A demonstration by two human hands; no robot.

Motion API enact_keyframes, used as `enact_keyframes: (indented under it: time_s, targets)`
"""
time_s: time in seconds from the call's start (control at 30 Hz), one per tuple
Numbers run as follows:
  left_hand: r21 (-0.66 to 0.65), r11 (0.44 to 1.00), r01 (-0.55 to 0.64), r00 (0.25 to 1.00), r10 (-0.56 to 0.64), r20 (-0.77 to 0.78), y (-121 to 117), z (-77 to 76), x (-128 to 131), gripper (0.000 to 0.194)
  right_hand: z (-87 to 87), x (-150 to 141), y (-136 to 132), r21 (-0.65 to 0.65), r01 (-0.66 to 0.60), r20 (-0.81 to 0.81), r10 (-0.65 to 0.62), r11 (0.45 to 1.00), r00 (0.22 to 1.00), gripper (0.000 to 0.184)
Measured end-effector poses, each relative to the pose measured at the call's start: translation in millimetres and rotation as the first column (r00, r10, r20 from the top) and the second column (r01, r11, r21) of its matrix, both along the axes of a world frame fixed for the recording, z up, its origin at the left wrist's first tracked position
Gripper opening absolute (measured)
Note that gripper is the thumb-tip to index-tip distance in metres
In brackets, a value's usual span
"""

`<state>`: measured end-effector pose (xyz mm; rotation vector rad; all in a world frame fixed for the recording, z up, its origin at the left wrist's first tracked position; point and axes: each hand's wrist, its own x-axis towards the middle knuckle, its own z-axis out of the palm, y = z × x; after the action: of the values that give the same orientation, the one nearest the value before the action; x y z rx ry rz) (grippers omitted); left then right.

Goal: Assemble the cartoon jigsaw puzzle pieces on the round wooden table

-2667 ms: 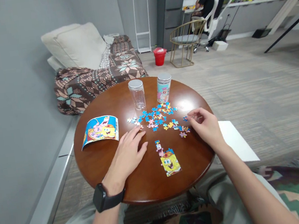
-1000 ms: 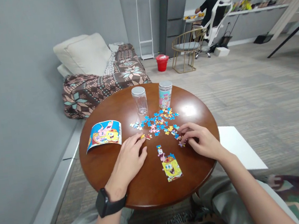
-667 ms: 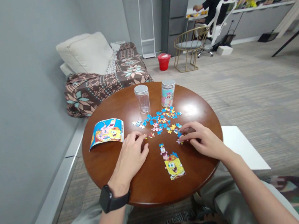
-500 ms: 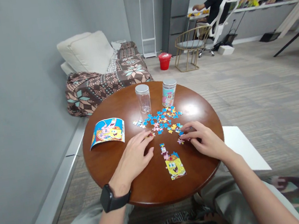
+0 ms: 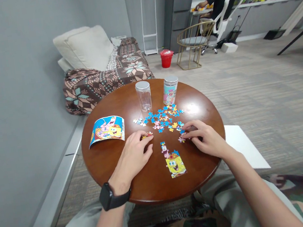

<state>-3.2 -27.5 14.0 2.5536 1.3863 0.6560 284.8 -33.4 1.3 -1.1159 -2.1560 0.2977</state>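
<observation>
Jigsaw pieces (image 5: 160, 123), flat, knobbed, on round, glossy brown tabletop (image 5: 149, 182). Left hand (image 5: 134, 151), right hand (image 5: 207, 138): palms down, fingers bent at pieces; cannot tell whether either grip is grasping.

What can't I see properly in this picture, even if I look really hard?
All in the head view:
- Pieces at the left hand: partly under its fingers.
- Pieces at the right hand: likewise.
- White rack: top cut off by the edge.
- Loose pile: tiny drawings too small.
</observation>
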Motion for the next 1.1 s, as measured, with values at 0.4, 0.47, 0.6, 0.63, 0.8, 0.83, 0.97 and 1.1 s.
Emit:
enact_keyframes:
  time_s: [0.4, 0.47, 0.6, 0.63, 0.8, 0.83, 0.97, 1.1]
  targets:
    - [0.023, 1.0, 0.011, 1.0, -0.012, 0.017, 1.7, -4.4, -2.0, 0.02, -6.1, 2.3, 4.2, 0.071, 0.054, 0.006, -0.054, 0.996, 0.999, 0.037]
    - [0.012, 1.0, 0.021, 1.0, -0.021, 0.017, 2.1, -5.6, -2.6, 0.021, -7.2, 2.3, 4.7, 0.078, 0.086, 0.006, -0.087, 0.993, 0.996, 0.038]
    - [0.016, 0.999, 0.034, 0.999, -0.035, 0.023, 3.3, -8.9, -3.5, 0.028, -8.3, 1.6, 5.3, 0.08, 0.168, -0.002, -0.168, 0.983, 0.986, 0.037]
    - [0.016, 0.999, 0.037, 0.999, -0.037, 0.026, 3.4, -9.4, -3.4, 0.029, -8.4, 1.5, 5.5, 0.079, 0.182, -0.003, -0.182, 0.98, 0.983, 0.037]
    - [0.03, 1.0, 0.002, 0.998, -0.004, 0.068, 1.2, -2.5, -1.8, 0.022, -8.6, 1.5, 6.7, 0.07, 0.182, -0.011, -0.182, 0.981, 0.983, 0.037]
    - [0.039, 0.999, -0.023, 0.996, 0.02, 0.083, 0.3, 0.4, -1.7, 0.02, -8.6, 1.4, 6.8, 0.069, 0.173, -0.012, -0.172, 0.983, 0.985, 0.036]
    - [0.079, 0.982, -0.17, 0.977, 0.158, 0.144, -3.2, 10.2, -2.0, 0.02, -8.5, 0.9, 6.9, 0.065, 0.133, -0.019, -0.132, 0.989, 0.991, 0.034]
    - [0.054, 0.981, -0.185, 0.978, 0.179, 0.106, -3.9, 10.9, -1.8, 0.023, -8.1, 0.5, 6.4, 0.059, 0.124, -0.017, -0.123, 0.991, 0.992, 0.034]
